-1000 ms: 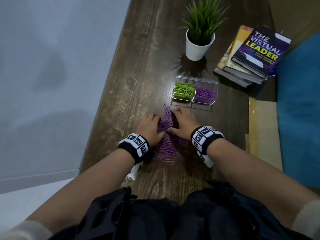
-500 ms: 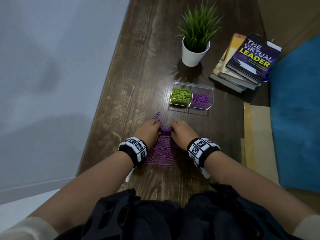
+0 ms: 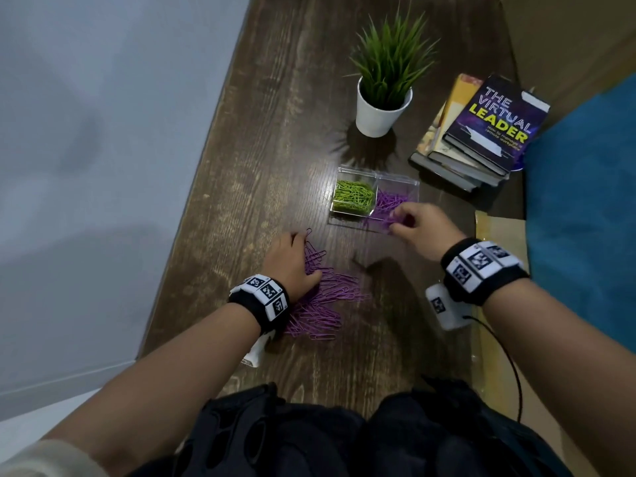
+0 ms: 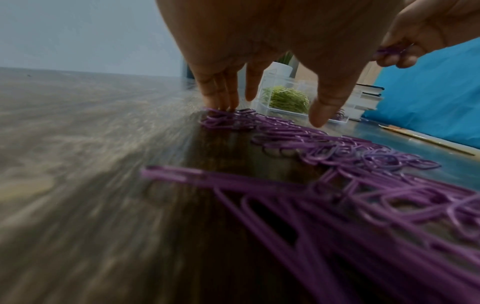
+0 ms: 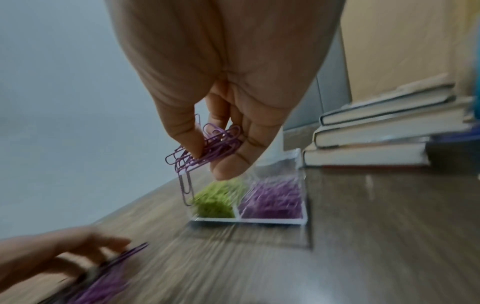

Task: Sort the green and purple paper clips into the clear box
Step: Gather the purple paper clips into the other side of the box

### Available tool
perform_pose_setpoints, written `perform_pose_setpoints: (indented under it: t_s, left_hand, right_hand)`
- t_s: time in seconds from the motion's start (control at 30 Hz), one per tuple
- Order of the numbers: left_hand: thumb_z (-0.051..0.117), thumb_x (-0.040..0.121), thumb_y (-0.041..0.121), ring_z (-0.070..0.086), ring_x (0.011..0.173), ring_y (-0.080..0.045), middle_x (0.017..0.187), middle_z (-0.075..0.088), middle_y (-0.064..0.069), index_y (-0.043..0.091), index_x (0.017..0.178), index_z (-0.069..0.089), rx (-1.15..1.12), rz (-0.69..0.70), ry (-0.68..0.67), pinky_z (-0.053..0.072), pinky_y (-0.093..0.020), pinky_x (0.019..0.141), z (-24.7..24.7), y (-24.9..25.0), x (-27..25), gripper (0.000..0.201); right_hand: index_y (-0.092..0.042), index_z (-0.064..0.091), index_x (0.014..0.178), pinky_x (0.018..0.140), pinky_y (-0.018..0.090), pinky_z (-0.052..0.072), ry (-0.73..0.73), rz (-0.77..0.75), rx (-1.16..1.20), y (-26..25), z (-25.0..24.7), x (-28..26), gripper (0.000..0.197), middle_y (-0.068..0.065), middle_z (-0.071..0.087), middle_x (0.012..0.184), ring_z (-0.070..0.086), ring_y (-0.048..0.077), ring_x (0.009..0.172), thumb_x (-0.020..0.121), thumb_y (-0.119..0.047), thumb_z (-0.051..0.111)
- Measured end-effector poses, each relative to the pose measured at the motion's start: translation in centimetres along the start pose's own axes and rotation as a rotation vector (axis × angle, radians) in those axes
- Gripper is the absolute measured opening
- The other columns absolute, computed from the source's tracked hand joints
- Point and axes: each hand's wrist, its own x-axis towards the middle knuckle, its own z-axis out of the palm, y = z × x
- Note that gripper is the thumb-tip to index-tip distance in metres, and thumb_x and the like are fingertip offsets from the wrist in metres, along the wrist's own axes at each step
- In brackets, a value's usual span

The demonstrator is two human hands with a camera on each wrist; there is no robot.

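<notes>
A clear two-compartment box stands mid-table, with green paper clips in its left half and purple paper clips in its right half. A loose pile of purple clips lies nearer to me. My left hand rests on the pile's left side with straight fingers pressing the clips down. My right hand hovers over the near edge of the purple half. It pinches a bunch of purple clips between thumb and fingers, and one clip dangles below.
A potted plant stands behind the box. A stack of books sits at the back right. A blue cushion and a tan sheet border the right side. The table's left edge runs diagonally along a grey wall.
My right hand has lifted off the pile with a bunch of purple clips and moved forward and right to the box. My left hand stays on the pile.
</notes>
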Motion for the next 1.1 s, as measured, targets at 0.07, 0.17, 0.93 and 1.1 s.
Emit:
perform_pose_setpoints:
  t_s: [0.07,0.17,0.93,1.1]
  left_hand:
    - [0.066,0.078,0.05,0.039,0.121,-0.024,0.129,0.041,-0.008,0.013,0.141,0.032,0.03,0.016,-0.001,0.033,-0.033,0.105,0.1,0.3,0.4,0.081]
    - [0.063,0.084,0.042,0.04,0.12,-0.024,0.128,0.044,-0.009,0.011,0.137,0.037,0.043,0.032,-0.003,0.034,-0.031,0.102,0.2,0.7,0.9,0.066]
    - [0.047,0.096,0.039,0.044,0.106,-0.027,0.12,0.049,-0.01,0.01,0.114,0.052,0.22,0.15,-0.033,0.041,-0.034,0.083,0.7,0.8,1.9,0.035]
    - [0.045,0.096,0.043,0.043,0.107,-0.025,0.119,0.048,-0.008,0.013,0.114,0.052,0.188,0.146,-0.053,0.041,-0.033,0.085,0.4,0.5,1.9,0.036]
  right_hand:
    - [-0.018,0.064,0.096,0.076,0.032,0.051,0.043,0.018,-0.066,0.5,-1.7,1.0,0.007,0.0,0.062,0.091,0.06,0.015,0.083,0.089,-0.02,0.062]
    - [-0.016,0.064,0.096,0.078,0.037,0.052,0.051,0.05,-0.162,0.9,-3.5,2.5,0.008,0.003,0.062,0.091,0.059,0.018,0.083,0.089,-0.02,0.062]
    - [0.001,0.066,0.103,0.078,0.036,0.049,-0.204,0.081,-0.738,-1.5,-0.3,9.8,0.02,0.019,0.066,0.103,0.063,0.033,0.097,0.091,-0.006,0.051]
    - [-0.006,0.064,0.109,0.075,0.031,0.043,-0.142,0.071,-0.557,0.0,0.0,8.8,0.021,0.016,0.065,0.107,0.059,0.027,0.091,0.093,-0.01,0.052]
